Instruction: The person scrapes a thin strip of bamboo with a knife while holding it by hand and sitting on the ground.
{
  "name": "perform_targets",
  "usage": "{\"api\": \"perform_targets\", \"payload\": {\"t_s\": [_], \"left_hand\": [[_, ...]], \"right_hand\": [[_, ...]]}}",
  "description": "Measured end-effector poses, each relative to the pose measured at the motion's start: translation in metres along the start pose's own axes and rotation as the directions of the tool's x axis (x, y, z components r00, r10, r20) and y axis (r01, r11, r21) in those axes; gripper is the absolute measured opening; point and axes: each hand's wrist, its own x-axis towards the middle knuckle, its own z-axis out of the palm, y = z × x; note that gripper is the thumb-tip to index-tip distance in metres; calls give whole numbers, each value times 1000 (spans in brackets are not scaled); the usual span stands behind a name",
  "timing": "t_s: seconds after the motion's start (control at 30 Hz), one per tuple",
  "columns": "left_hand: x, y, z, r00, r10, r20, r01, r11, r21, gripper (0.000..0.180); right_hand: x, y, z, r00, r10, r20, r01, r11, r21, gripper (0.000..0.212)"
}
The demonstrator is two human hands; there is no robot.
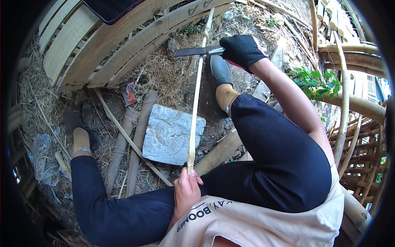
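My left hand (187, 190), bare, is closed round the near end of a long, pale bamboo strip (194, 115). The strip runs away from me, over the ground between my legs, to the top of the view. In a black glove with red edging, my right hand (243, 51) grips the handle of a knife (191, 52). Its blade points left and lies across the strip at the far part, seemingly against it. A pale, rough stone block (173, 133) sits on the ground just left of the strip.
Slatted bamboo panels (94, 49) stand at the far left, a dark flat object (111, 8) on top. Bamboo poles (142, 140) and dry straw lie around the block. A leafy plant (314, 82), a woven bamboo lattice (358, 160) and stacked bamboo pieces (333, 18) are at right.
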Motion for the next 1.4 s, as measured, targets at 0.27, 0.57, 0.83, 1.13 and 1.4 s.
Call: {"api": "perform_targets", "payload": {"t_s": [0.27, 0.57, 0.83, 1.13, 1.4], "left_hand": [[-3, 6, -1, 998, -64, -11, 64, 993, 103, 21], [-4, 5, -1, 998, -66, 5, 64, 987, 148, 19], [-3, 6, -2, 997, -74, 27, 72, 993, 90, 19], [-4, 7, -2, 996, -92, 19, 90, 992, 89, 20], [-4, 7, 0, 997, -82, 3, 81, 989, 124, 19]], "right_hand": [[10, 57, -52, 936, 109, -334, -181, 964, -192, 22], [-1, 29, -43, 998, 24, 51, -15, 986, -164, 19], [-4, 56, -29, 986, 144, -83, -156, 974, -162, 19], [-11, 77, -33, 966, 117, -230, -138, 987, -78, 26], [14, 27, 5, 981, -107, -159, 142, 963, 228, 40]]}}
